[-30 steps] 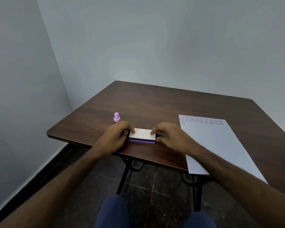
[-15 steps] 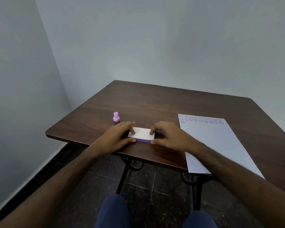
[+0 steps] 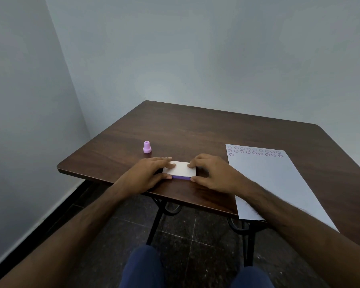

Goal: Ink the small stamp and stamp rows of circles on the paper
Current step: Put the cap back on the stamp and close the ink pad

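Observation:
A flat ink pad (image 3: 180, 170) with a white lid and purple base lies near the table's front edge. My left hand (image 3: 149, 174) grips its left end, fingers on the lid and thumb at the front. At the pad's right end, my right hand (image 3: 211, 173) holds it the same way. The lid looks closed. A small pink stamp (image 3: 147, 147) stands upright on the table, left of and behind my left hand, untouched. The white paper (image 3: 279, 183) lies to the right, with three rows of purple circles (image 3: 255, 151) along its far edge.
The dark wooden table (image 3: 195, 132) sits in a room corner with grey walls left and behind. The paper's near corner hangs over the table's front edge. My knees and a dark tiled floor show below.
Both hands have settled lower onto the ink pad, thumbs coming round to its front edge. The pad, stamp and paper stay where they were.

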